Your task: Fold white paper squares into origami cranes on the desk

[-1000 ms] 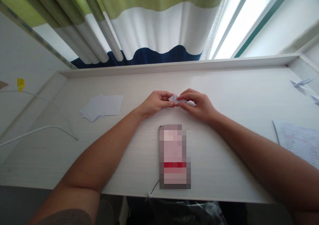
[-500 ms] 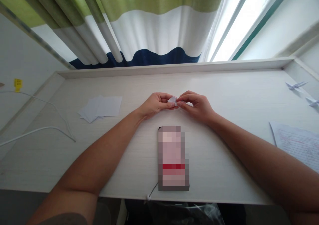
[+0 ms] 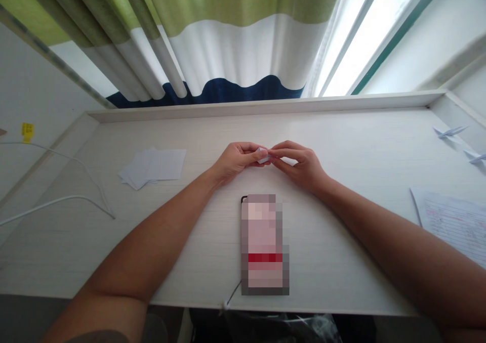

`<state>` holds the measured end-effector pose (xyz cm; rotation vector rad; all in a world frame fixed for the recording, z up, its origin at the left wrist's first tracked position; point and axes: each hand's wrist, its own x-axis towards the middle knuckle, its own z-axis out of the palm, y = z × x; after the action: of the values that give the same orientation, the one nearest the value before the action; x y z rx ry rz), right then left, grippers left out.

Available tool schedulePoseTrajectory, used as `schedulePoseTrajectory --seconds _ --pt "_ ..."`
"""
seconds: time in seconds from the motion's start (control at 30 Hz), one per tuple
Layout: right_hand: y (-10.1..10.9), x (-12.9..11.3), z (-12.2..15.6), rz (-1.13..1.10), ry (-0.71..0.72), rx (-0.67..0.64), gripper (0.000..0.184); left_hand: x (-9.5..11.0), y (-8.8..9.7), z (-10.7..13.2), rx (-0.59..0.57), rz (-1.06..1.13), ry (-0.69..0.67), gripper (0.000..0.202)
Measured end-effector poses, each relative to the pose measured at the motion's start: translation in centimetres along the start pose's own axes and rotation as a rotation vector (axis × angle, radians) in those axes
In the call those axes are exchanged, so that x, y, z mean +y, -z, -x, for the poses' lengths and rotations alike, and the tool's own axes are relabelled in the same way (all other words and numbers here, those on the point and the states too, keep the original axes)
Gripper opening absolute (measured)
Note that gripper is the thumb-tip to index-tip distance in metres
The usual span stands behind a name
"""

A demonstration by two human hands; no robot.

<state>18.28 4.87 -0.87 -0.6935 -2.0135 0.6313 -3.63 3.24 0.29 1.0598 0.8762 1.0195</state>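
A small folded white paper piece [image 3: 263,155] is pinched between both hands just above the middle of the white desk [image 3: 212,130]. My left hand [image 3: 236,160] grips its left side with thumb and fingers closed. My right hand [image 3: 299,165] pinches its right side, fingers curled. Most of the paper is hidden by the fingertips. A phone [image 3: 265,244] lies flat on the desk just in front of the hands, toward me.
A loose stack of white paper squares [image 3: 154,166] lies to the left. White cables [image 3: 68,197] run over the left edge. Printed sheets [image 3: 451,220] lie at the right, with folded paper figures [image 3: 450,130] at the far right. A curtain [image 3: 228,34] hangs behind the desk.
The fingers of both hands have closed tighter over the paper piece, so less of it shows. The view has tilted slightly; the hands stay in the same spot.
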Motion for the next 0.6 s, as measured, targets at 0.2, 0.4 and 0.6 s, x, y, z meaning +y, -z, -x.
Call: schedulePoseTrajectory --seconds 0.2,0.4,0.6 --pt "-0.13 0.53 0.24 0.042 0.021 -0.025 0.022 -0.15 0.05 -0.08 0.007 -0.003 0.009 0.041" --pt "-0.09 0.17 0.12 0.040 -0.003 -0.019 0.018 -0.34 0.07 -0.14 -0.013 -0.008 0.007 0.044" --pt "0.12 -0.35 -0.24 -0.070 -0.153 -0.023 0.014 -0.49 -0.26 0.03 -0.032 -0.052 0.021 0.045"
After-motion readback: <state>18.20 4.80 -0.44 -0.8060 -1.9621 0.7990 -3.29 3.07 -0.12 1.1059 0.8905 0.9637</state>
